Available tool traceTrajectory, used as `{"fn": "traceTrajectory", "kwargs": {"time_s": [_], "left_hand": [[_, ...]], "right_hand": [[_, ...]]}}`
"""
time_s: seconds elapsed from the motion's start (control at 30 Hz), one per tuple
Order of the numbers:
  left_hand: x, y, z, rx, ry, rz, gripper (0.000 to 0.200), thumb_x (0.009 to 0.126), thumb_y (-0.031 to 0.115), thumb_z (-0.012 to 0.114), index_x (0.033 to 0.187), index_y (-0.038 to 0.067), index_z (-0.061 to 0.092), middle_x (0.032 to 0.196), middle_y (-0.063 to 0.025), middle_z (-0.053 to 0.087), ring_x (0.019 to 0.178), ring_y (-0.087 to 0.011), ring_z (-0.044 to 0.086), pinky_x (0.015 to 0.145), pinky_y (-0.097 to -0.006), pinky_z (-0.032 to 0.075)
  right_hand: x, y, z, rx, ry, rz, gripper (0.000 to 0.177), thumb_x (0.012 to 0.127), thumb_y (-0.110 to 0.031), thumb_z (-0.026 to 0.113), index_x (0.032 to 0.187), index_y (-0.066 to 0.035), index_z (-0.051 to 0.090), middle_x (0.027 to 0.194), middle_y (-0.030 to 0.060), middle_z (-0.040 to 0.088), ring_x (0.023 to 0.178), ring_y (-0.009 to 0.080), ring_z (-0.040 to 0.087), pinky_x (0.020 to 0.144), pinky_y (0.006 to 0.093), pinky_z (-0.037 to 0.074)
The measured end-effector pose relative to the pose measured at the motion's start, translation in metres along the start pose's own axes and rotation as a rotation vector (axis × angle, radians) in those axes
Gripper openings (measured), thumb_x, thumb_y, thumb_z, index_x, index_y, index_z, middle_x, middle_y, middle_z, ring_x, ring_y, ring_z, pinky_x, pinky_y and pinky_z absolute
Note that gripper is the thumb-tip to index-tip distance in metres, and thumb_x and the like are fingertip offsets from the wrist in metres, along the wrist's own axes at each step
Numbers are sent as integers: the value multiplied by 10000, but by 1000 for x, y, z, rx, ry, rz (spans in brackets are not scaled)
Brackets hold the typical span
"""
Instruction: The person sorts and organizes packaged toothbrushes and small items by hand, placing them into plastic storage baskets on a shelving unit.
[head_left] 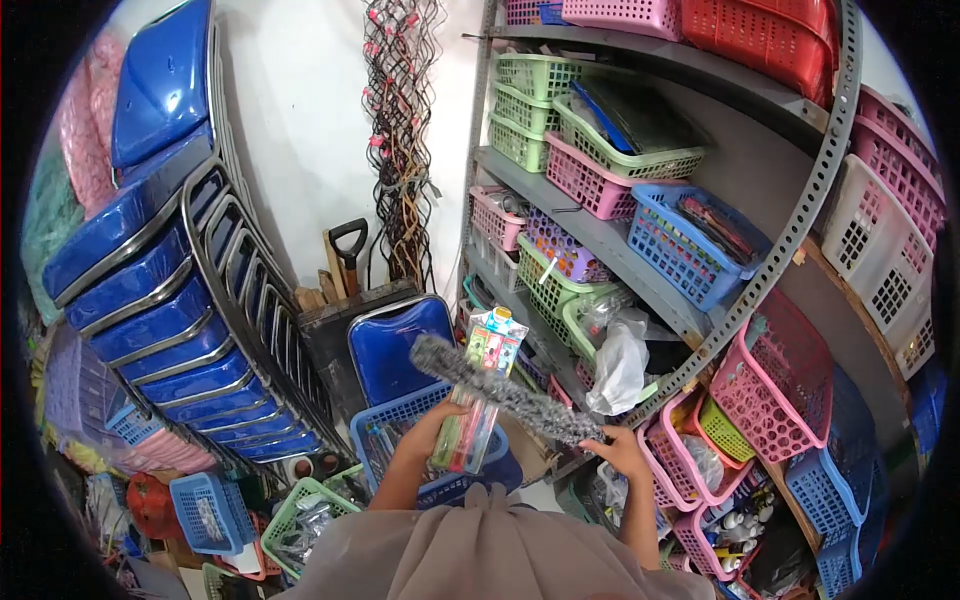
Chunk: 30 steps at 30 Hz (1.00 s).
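My left hand is closed round the edge of a clear packet of colourful, slim stick-like pieces with a printed top; their exact kind I cannot make out. In my right hand is one end of a long grey fluffy duster, which slants up to the left and crosses in front of the packet. Below the packet stands a blue basket with assorted items inside. A blue chair is just behind that basket.
Stacked blue chairs rise on the left. Grey metal shelving with green, pink and blue baskets runs along the right. A green basket sits low on the left, and pink baskets stand close by my right hand.
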<state>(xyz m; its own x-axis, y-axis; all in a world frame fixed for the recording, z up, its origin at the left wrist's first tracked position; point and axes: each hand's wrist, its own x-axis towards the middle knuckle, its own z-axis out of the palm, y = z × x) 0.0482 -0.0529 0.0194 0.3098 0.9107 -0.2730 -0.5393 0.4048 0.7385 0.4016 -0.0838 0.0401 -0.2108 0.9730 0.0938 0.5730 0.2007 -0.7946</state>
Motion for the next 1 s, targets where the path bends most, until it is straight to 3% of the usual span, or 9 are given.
{"fn": "traceTrajectory", "kwargs": {"time_s": [0.13, 0.27, 0.3, 0.4, 0.53, 0.8, 0.87, 0.93, 1.0], "left_hand": [[-6, 5, -1, -169, -11, -34, 424, 825, 167, 553, 1208, -11, 515, 1044, -152, 633, 861, -258, 652, 765, -370, 543], [33, -20, -55, -255, -22, 1, 505, 845, 298, 486, 1198, -61, 520, 1039, -202, 633, 868, -306, 652, 790, -415, 538], [33, -13, -46, -365, -188, 18, 547, 854, 366, 454, 1186, -61, 532, 1039, -231, 631, 872, -328, 650, 797, -450, 533], [25, -1, -21, -391, -122, 48, 474, 886, 333, 457, 1160, -42, 554, 1024, -191, 645, 850, -273, 657, 805, -379, 534], [29, 3, -17, -534, -189, 139, 474, 905, 337, 433, 1159, -44, 556, 1042, -196, 644, 900, -291, 646, 847, -397, 521], [36, 6, -25, -470, -121, 149, 418, 911, 295, 420, 1076, -53, 583, 961, -210, 653, 829, -324, 654, 798, -440, 545], [67, -19, -59, -440, -46, 260, 410, 913, 294, 420, 1082, -45, 576, 963, -214, 648, 809, -342, 650, 755, -488, 546], [62, -13, -57, -411, 34, 376, 401, 916, 293, 419, 1087, -37, 569, 964, -217, 643, 789, -360, 645, 712, -537, 546], [30, 16, -27, -446, -25, 228, 404, 933, 289, 400, 1102, -42, 558, 976, -222, 641, 783, -363, 651, 706, -534, 548]], "right_hand": [[5, -18, 7, 57, 178, 101, 286, 808, -229, 749, 795, 38, 647, 621, -23, 524, 628, 59, 443, 578, 262, 410], [0, -10, 7, -101, -66, -8, 317, 818, -240, 734, 795, 61, 638, 611, -17, 507, 617, 61, 430, 550, 276, 382], [-1, -8, 12, -12, 1, -13, 312, 810, -237, 742, 795, 58, 642, 613, -20, 507, 618, 62, 430, 544, 281, 379], [2, 21, 29, 32, 221, 96, 306, 791, -235, 764, 801, 49, 651, 623, -25, 520, 624, 61, 438, 549, 276, 387], [-5, -3, 23, 38, -91, 37, 280, 786, -218, 770, 838, 43, 681, 642, -22, 570, 647, 41, 474, 576, 247, 414], [0, -24, 31, 130, 8, 80, 345, 761, -279, 795, 830, 39, 683, 623, 3, 598, 628, 50, 457, 559, 266, 414], [2, -31, 28, -153, -78, 103, 346, 755, -276, 800, 798, 44, 675, 611, -14, 573, 607, 54, 423, 533, 269, 389], [5, -42, 27, 126, -135, 98, 365, 751, -289, 803, 767, 49, 666, 589, -5, 543, 590, 62, 393, 509, 279, 362], [18, 10, 40, 121, -71, -1, 376, 752, -298, 800, 786, 51, 667, 588, 7, 525, 586, 61, 395, 504, 285, 357]]}}
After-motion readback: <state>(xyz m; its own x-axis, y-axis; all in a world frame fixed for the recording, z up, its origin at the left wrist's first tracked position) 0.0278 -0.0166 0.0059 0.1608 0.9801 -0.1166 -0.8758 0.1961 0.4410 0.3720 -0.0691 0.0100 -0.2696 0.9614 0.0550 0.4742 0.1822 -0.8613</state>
